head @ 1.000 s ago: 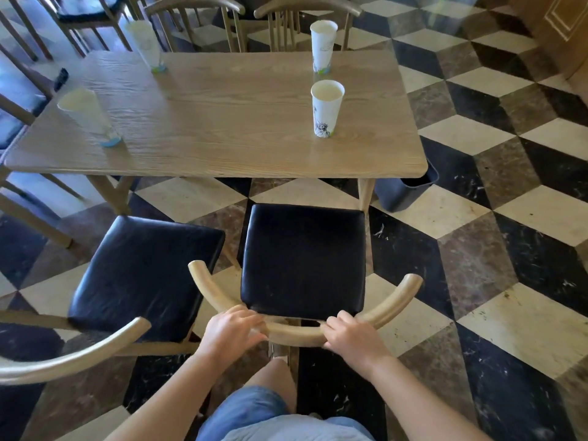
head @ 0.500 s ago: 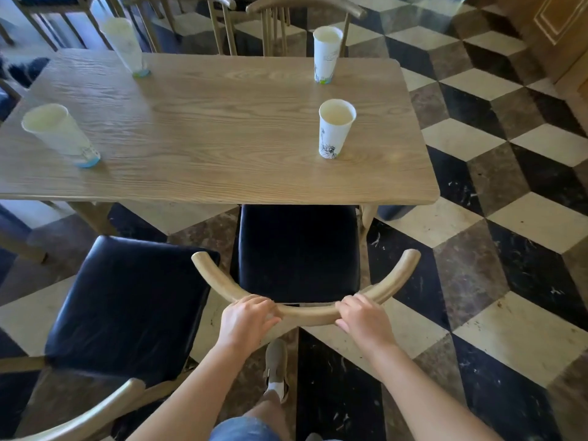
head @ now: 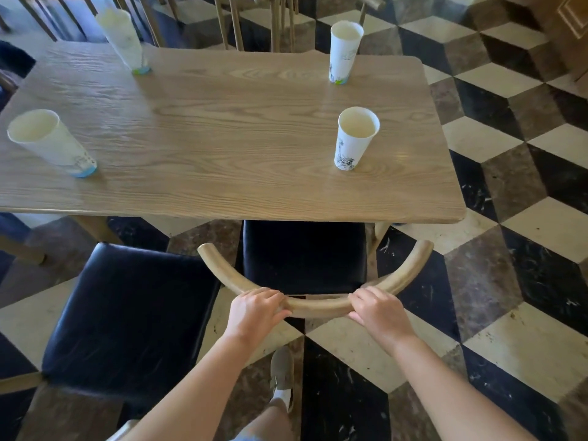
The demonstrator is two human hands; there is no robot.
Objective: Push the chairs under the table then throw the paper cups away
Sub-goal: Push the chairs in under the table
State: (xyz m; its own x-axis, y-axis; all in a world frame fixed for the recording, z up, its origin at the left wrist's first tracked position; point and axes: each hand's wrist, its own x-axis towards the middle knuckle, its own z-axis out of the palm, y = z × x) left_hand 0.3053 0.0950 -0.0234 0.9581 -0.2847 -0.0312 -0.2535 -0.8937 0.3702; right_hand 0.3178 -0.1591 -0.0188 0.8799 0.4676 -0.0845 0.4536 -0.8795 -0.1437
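Observation:
A wooden chair with a black seat (head: 302, 256) stands at the near edge of the wooden table (head: 222, 148), its seat partly under the top. My left hand (head: 257, 308) and my right hand (head: 377, 310) both grip its curved backrest (head: 318, 305). A second black-seated chair (head: 133, 310) stands to the left, out from the table. Several white paper cups stand on the table: one near right (head: 354, 138), one far right (head: 343, 52), one near left (head: 51, 143), one far left (head: 122, 39).
More wooden chairs (head: 280, 17) stand along the table's far side. The floor is a black, brown and cream checker pattern (head: 509, 249). My foot in a shoe (head: 281, 367) is below the held chair. A wooden door or cabinet (head: 569, 14) is at the top right.
The held chair has slid forward, so more of its seat lies beneath the tabletop. I have stepped closer. The dark bin by the table's right leg is out of sight.

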